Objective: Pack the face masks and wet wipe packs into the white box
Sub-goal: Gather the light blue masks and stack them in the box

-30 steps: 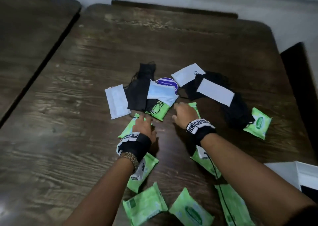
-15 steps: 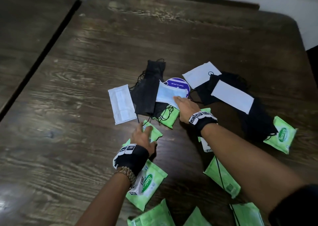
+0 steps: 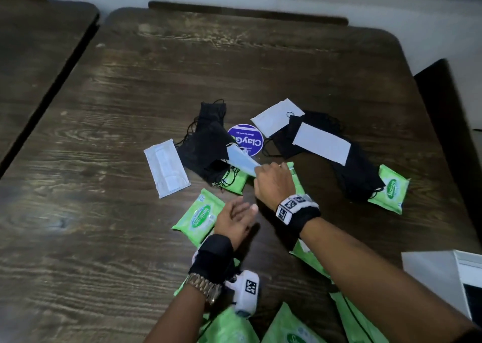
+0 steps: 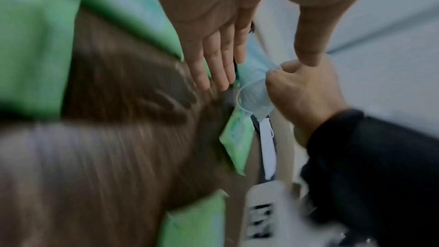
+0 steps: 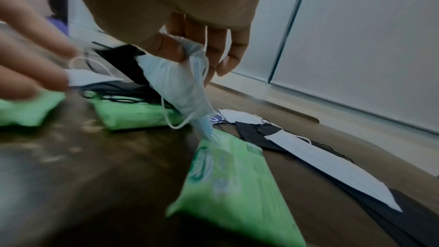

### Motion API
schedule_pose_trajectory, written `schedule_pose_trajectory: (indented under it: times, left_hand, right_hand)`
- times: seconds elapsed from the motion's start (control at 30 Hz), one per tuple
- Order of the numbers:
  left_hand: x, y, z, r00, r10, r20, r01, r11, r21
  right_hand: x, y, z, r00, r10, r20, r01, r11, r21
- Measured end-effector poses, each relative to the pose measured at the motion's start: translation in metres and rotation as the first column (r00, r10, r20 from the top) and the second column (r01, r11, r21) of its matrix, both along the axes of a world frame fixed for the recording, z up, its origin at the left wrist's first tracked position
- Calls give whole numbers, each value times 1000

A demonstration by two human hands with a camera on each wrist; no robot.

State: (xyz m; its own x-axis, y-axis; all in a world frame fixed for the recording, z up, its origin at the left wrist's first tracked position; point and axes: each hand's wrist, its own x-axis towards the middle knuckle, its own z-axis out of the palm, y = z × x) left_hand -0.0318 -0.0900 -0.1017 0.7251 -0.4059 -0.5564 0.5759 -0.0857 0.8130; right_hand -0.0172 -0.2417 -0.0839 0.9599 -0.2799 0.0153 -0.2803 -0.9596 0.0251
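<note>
Leftmost, a white mask point(image 3: 166, 168) is lying flat on the wooden table point(image 3: 104, 133), just beside a heap of black masks point(image 3: 206, 144). Nearer the person, the left hand point(image 3: 236, 218) is hovering with fingers straight and together, holding nothing, beside a green wipe pack point(image 3: 198, 216). Next, the right hand point(image 3: 273, 183) is pinching a light blue mask point(image 3: 241, 162) between thumb and fingers, lifting one end above the black heap. Further right, more black masks point(image 3: 357, 170) are lying under a white one point(image 3: 322, 143), partly covering another wipe pack point(image 3: 392, 192). Far right, the white box point(image 3: 443, 277) is sitting at the table's near edge.
</note>
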Motion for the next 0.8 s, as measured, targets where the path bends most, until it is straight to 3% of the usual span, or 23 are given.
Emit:
schedule_pose_trajectory:
  times: [0.07,0.2,0.3,0.37,0.43,0.5,0.53,0.6,0.63,0.8]
  left_hand:
    - [-13,-16,-13,952,7,-305,-52,989,-141]
    - [-35,-23,-50,856,40,-516,-121,985,-125]
    - [-51,-12,-109,885,153,-440,-141,988,61]
    - [-62,-1,-96,919,164,-360,-140,986,94]
    - [-73,2,-67,940,170,-295,-149,984,94]
    - [-81,2,-45,957,124,-263,-93,988,125]
    - [-83,1,-41,964,81,-254,-59,994,95]
    - [-87,-5,-28,979,-11,-201,29,996,86]
    - [-89,-8,-23,986,-36,-163,53,994,99]
    - [-92,-19,-2,991,-58,-116,66,996,61]
  right_hand:
    - [-36,17,-1,999,22,37,-22,1000,18]
    - [-115,53,-18,995,87,43,-89,995,36]
    - [-164,65,-28,984,181,5,-180,979,91]
    - [-188,60,-30,988,144,51,-152,966,209]
    - [-203,49,-31,991,-71,111,24,925,379]
    - [-212,35,-32,944,-325,66,239,805,544]
    - [-212,27,-31,918,-395,-20,315,699,642]
    - [-211,16,-24,902,-409,-140,344,483,805]
    - [-210,12,-22,907,-394,-150,321,415,851]
    - [-210,15,-21,924,-364,-117,230,285,931]
